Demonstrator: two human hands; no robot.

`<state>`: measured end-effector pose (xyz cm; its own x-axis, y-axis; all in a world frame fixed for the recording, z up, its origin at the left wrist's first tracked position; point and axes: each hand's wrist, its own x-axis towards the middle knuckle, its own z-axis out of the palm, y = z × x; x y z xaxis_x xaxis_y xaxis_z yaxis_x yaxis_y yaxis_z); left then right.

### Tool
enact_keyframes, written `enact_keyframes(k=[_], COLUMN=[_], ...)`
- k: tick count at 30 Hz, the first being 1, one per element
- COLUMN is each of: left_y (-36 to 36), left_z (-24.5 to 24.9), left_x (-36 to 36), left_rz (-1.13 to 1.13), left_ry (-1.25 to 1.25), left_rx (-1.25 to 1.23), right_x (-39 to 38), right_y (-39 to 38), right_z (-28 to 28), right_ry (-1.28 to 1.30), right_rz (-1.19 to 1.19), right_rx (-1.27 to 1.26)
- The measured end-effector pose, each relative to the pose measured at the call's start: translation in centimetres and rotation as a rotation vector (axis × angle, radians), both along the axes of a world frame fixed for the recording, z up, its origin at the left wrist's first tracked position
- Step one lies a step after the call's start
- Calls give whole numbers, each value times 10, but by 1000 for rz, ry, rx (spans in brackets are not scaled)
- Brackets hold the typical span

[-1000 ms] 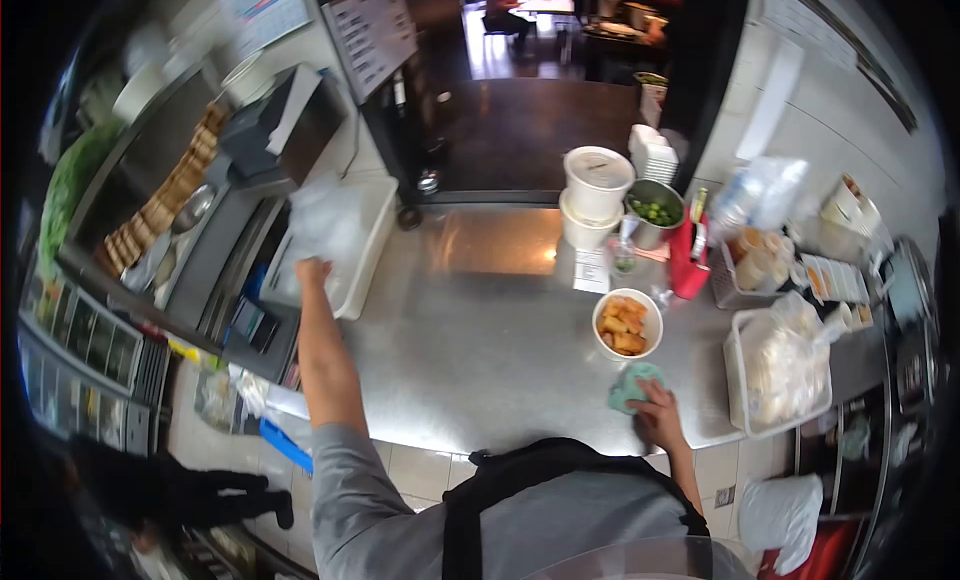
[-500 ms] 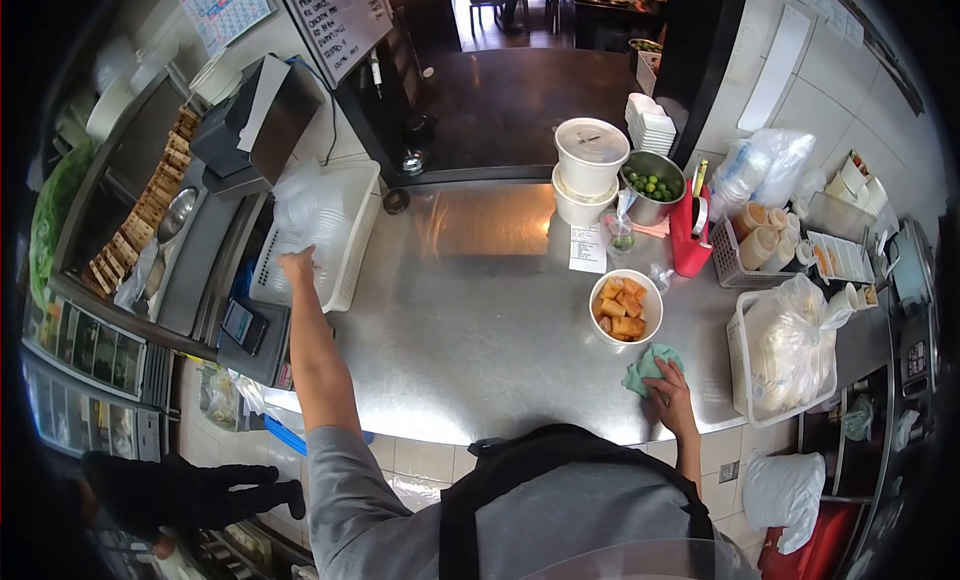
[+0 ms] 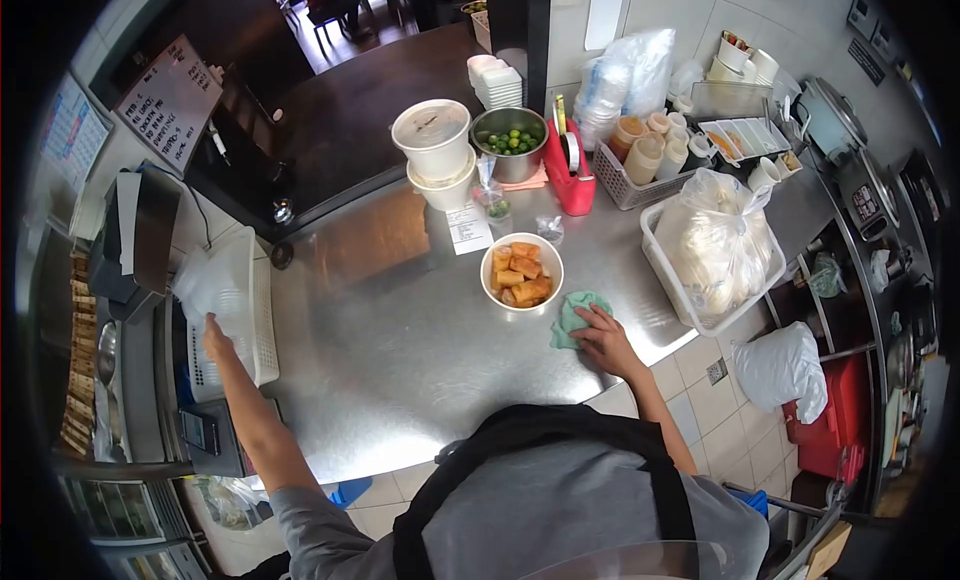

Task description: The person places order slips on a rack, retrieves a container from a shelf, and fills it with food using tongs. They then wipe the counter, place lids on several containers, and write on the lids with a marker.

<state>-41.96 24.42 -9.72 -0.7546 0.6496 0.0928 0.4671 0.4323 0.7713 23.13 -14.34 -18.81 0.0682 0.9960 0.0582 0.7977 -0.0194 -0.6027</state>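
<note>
My left hand (image 3: 213,338) reaches into a white plastic basket (image 3: 262,325) at the left, its closed fingers at the edge of the stacked clear plastic lids (image 3: 210,290). The fingertips are partly hidden there. On the steel counter (image 3: 400,350), my right hand (image 3: 605,342) presses and holds a crumpled green cloth (image 3: 570,322). Just beyond that cloth sits an uncovered white bowl (image 3: 488,280) of golden-brown fried pieces (image 3: 522,275).
Behind the bowl are a receipt (image 3: 468,230), stacked white tubs (image 3: 432,145), a steel pot (image 3: 510,165) of small green fruits and a red tape dispenser (image 3: 573,185). At right stand a white basket (image 3: 695,305) with a filled plastic bag and a grey basket (image 3: 625,192) of bottles.
The view has swung to the right, so the counter things appear further left. My left hand stays at the lids, and my right hand remains on the green cloth.
</note>
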Motion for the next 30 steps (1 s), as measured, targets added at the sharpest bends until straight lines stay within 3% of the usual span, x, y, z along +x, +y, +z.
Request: enact_keyframes(k=[2,5,7,8,12,14,17,20,23,25,28,30], left_y=[-8,-19,-109,-135,-198,-210,-205,-196,-155,-158,-165,-176], left_z=[-1,-2,45,51,56,50,44,47,-51,-70,-91,-94], left_x=[6,21,162,206,347,392,426,442,438,449,472,479], left_rz=[-13,-121,-365,-535,-1127,-1352,-1315,-1006,-1009,-1023,-937,-923], left_ry=[0,160,276,259,862,909,876,453,-644,-759,-905,-645], left_rx=[118,300,657,620,837,922,1128,881,285,-29,-68,40], right_x=[-7,2,-11,-14,-44,-50,-25,38,36,13,-25,-41], right_y=[-1,5,19,29,88,112,145,164,157,154,151,148], right_z=[24,38,73,87,140,158,143,84,32,-6,-14,-10], right_ry=[-131,104,515,779,1424,1457,1306,1593,1539,1397,1057,749], right_rz=[-32,-204,-288,-264,20,21,-156,-358,-554,-496,-524,-510], right_rx=[-13,127,151,114,93,144,383,521,318,255,277,406])
